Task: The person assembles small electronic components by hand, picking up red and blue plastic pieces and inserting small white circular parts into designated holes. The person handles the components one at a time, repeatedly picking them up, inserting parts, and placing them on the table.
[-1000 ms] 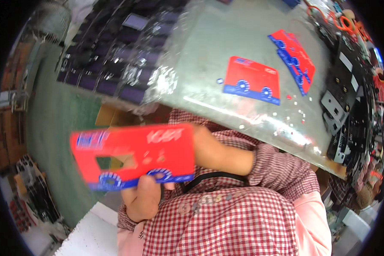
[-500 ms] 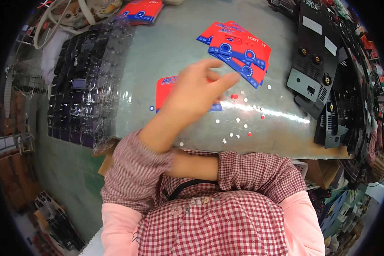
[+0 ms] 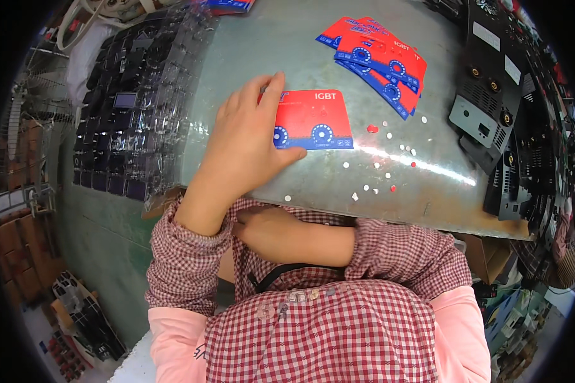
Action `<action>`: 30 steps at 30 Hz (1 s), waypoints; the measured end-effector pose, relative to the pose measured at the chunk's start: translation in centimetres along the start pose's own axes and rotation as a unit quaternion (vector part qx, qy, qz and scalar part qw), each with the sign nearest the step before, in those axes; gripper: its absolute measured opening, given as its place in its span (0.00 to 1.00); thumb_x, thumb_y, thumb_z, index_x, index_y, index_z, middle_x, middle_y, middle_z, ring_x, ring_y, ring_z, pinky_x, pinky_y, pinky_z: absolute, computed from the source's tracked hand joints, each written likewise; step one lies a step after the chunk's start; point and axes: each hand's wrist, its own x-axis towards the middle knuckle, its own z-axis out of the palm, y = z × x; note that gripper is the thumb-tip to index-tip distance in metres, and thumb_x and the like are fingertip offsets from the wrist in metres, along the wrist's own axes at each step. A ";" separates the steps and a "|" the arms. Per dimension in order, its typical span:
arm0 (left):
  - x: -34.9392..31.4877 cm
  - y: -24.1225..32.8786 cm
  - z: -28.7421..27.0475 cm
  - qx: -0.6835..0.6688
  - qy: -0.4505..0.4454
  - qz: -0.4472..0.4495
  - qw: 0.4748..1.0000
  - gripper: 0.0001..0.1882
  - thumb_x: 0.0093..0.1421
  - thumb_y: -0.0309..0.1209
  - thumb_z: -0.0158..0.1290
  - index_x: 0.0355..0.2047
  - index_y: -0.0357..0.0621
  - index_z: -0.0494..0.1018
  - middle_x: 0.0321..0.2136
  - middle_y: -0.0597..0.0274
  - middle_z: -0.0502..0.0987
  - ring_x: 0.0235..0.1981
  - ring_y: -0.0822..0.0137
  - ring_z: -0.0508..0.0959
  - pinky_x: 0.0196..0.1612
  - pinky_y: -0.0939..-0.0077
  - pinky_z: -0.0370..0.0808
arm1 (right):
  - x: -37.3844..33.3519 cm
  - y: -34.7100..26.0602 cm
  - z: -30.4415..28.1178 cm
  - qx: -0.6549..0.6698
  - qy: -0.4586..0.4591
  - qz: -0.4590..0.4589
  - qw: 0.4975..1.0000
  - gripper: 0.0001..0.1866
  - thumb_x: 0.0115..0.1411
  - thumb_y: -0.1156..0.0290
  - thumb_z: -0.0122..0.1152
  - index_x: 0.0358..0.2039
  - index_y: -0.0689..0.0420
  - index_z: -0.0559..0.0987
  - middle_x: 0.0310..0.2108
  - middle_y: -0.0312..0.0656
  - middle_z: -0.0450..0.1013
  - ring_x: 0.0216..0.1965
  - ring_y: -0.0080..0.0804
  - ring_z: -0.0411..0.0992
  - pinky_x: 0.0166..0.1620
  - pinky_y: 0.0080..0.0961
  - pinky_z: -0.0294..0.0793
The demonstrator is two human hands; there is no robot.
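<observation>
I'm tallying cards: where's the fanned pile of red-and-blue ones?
In the head view, the fanned pile lies upper right of centre on the grey tabletop, left of the black housings.

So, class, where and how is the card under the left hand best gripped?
Probably grip its left end, coming from the left: thumb of the left hand at the near long edge, fingers toward the far one. The card looks thin and lies flat on the table, leaving its edges to hold.

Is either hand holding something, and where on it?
The left hand covers the left end of a red-and-blue card, thumb by its lower edge; grip unclear. The right hand is partly hidden; can't tell.
</observation>
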 end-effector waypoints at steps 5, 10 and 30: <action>1.3 -0.5 -0.5 0.052 -0.070 -0.025 0.996 0.45 0.36 0.38 0.70 0.55 0.39 0.64 0.46 0.50 0.68 0.49 0.48 0.69 0.55 0.60 0.64 | -1.9 -1.8 -6.2 0.031 -0.159 0.021 0.987 0.09 0.56 0.71 0.54 0.34 0.62 0.75 0.35 0.49 0.73 0.38 0.48 0.73 0.40 0.40 0.74; 0.7 -1.0 -0.3 0.046 -0.006 0.006 0.999 0.38 0.36 0.34 0.70 0.48 0.42 0.67 0.43 0.51 0.68 0.47 0.50 0.69 0.53 0.58 0.65 | -4.0 -0.7 -11.5 0.060 0.158 0.077 0.983 0.09 0.52 0.76 0.57 0.35 0.58 0.72 0.30 0.48 0.70 0.36 0.50 0.71 0.37 0.43 0.71; -8.5 1.4 -2.9 -0.670 0.212 -0.112 0.703 0.43 0.55 0.25 0.57 0.65 0.33 0.44 0.60 0.45 0.59 0.59 0.56 0.65 0.59 0.60 0.65 | -3.9 -2.9 -14.6 0.331 0.293 0.223 0.869 0.09 0.56 0.72 0.65 0.33 0.64 0.78 0.26 0.34 0.75 0.27 0.14 0.71 0.29 0.16 0.71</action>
